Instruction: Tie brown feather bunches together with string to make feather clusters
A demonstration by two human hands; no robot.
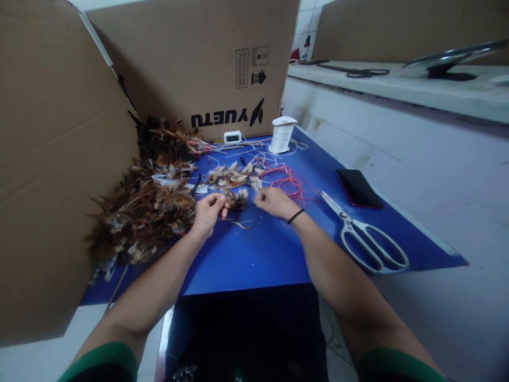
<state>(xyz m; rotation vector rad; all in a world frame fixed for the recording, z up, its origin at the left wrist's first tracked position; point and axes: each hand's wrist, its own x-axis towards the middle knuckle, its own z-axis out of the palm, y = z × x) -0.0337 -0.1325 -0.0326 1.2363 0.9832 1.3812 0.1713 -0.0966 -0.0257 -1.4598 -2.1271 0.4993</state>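
Observation:
Between thumb and fingers, my left hand [210, 213] pinches a small brown feather tuft [236, 199] with a pale, fluffy end toward the right. To its right, my right hand [275, 201], with a black band on the wrist, is closed in a pinch; what its fingertips hold is too small to make out. Just behind both hands lies a loose row of brown and cream feathers [230, 175]. A tangle of red cord [293, 183] rests beyond my right hand. A few thin feather strands [242, 225] lie on the blue table in front of the tuft.
A large heap of brown feathers [147, 207] fills the left side against cardboard [59, 159]. Scissors [366, 239] and a dark phone [358, 188] lie on the right. Toward the back stand a white spool [282, 135] and a small digital display [233, 137].

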